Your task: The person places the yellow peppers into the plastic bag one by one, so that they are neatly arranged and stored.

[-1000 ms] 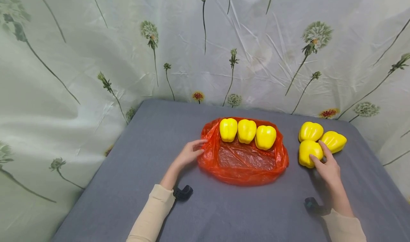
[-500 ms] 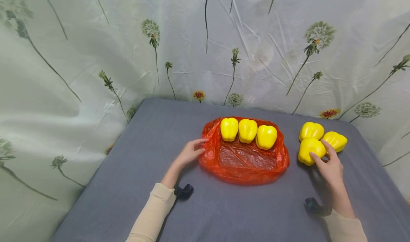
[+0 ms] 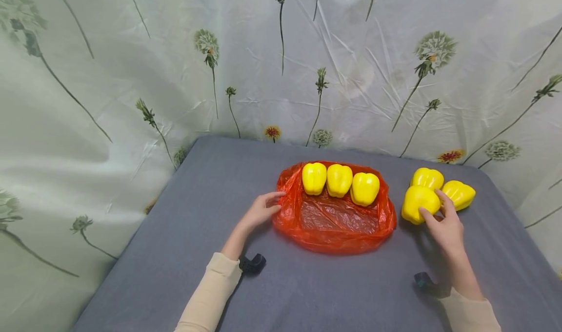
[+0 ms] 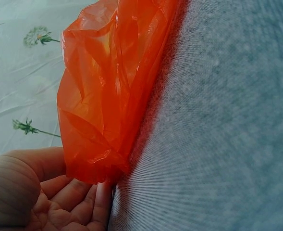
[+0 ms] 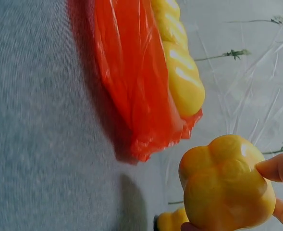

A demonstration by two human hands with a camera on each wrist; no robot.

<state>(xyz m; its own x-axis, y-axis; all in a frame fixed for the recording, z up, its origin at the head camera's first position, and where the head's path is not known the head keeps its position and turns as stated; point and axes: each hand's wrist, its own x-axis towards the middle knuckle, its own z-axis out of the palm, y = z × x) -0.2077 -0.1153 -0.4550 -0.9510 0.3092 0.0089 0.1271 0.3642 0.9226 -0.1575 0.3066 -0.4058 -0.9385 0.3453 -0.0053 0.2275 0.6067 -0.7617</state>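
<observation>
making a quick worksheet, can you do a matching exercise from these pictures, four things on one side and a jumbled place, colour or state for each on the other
Things:
1. left hand
2. right hand
3. plastic bag
4. tabletop

Place, colour or state:
A. bluish grey
B. fingers on a yellow pepper
C. at the left edge of the bag
D. red, with a row of three peppers inside

Right pairs: 1-C, 2-B, 3-D, 4-A
</observation>
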